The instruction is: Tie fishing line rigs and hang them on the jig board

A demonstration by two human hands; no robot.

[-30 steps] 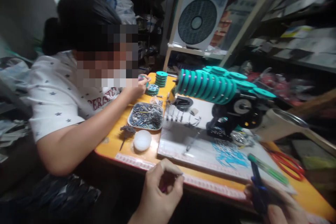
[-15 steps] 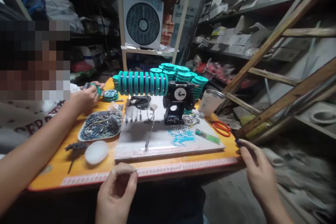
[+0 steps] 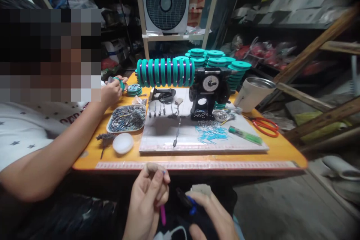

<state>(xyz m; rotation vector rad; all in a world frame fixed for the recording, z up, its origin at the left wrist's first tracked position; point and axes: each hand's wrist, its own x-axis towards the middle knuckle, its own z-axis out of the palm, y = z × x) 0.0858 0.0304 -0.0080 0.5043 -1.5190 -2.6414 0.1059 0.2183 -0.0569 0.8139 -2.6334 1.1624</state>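
Observation:
My left hand (image 3: 147,200) is below the table's front edge, thumb and forefinger pinched together. A tiny blue piece (image 3: 164,172) shows at their tips; its kind is too small to make out. Just under this hand a slim pink stick (image 3: 162,215) points down, and I cannot tell if it is held. To the right, my right hand (image 3: 215,212) has thumb and forefinger apart. Its forefinger is at a blurred dark object (image 3: 183,198) with blue parts, and a beige patch (image 3: 201,189) shows by the fingers. A white cable (image 3: 178,228) lies below.
On the yellow table (image 3: 87,157), a white board (image 3: 160,146) bears a black stand (image 3: 204,97) with a row of teal spools (image 3: 165,72). A tray of sinkers (image 3: 126,118), orange-handled scissors (image 3: 266,126) and a cup (image 3: 254,95) stand around it. A co-worker's arm (image 3: 64,142) reaches in from the left.
My right hand has come from the table's right edge to below its front, near my left hand. The left hand's pinch has closed up. The view has tilted down and shifted left.

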